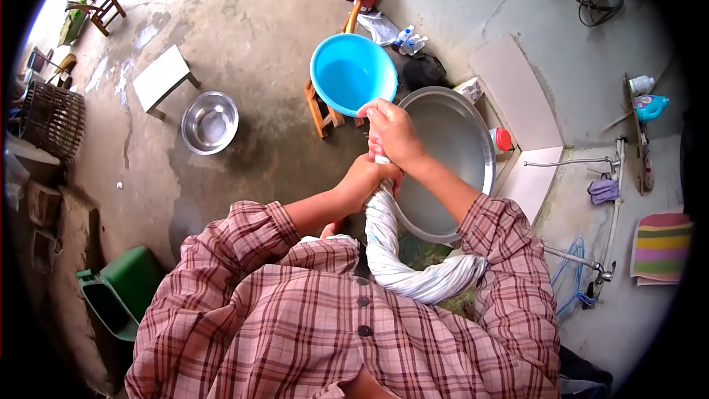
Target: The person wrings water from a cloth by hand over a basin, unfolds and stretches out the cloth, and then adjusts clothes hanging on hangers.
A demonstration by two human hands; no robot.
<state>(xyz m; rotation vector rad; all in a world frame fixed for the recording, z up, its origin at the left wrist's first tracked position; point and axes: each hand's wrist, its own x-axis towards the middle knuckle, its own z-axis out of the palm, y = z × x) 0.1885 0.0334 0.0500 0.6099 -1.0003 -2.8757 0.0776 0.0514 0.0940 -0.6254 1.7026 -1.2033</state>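
Wringing a twisted white cloth (402, 251), the right hand (391, 133) clamps its top end while the left hand (365, 181) grips just below, both fists closed tight and nearly touching. Beneath them sits a large metal basin (461, 140), apparently to catch drips; a blue basin (353, 72) rests beyond.

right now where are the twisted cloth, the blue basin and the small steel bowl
twisted cloth (384, 240), head view, mid twist
blue basin (353, 74), head view, inner floor
small steel bowl (210, 123), head view, inside centre
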